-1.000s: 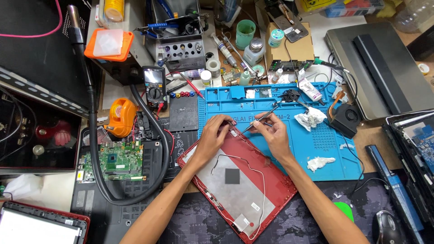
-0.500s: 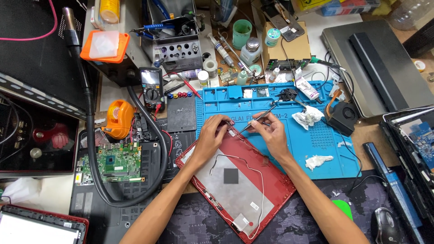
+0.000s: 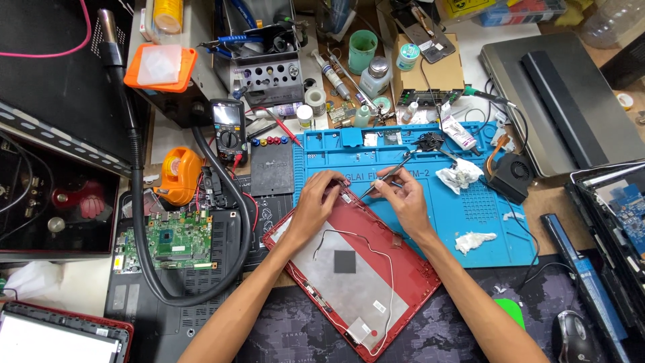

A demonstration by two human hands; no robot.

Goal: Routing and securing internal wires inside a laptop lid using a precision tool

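A red laptop lid cover (image 3: 410,289) lies inner side up, tilted, across the blue work mat (image 3: 463,208) and a dark desk pad. A thin white cable (image 3: 376,252) runs over its grey inner panel. My left hand (image 3: 314,202) rests on the cover's top corner, fingers pressed down on its edge. My right hand (image 3: 402,195) holds metal tweezers (image 3: 386,176), tips pointing down-left toward that same corner. Whatever sits under the tips is too small to make out.
A green circuit board (image 3: 178,240) lies left on a black laptop base, ringed by a thick black hose (image 3: 138,222). A multimeter (image 3: 228,131), orange tape dispenser (image 3: 180,175), black fan (image 3: 512,176), crumpled tissues (image 3: 476,240), mouse (image 3: 571,336) and a grey laptop (image 3: 557,101) surround the mat.
Both hands stay at the cover's top corner with only small shifts. The view has moved slightly.
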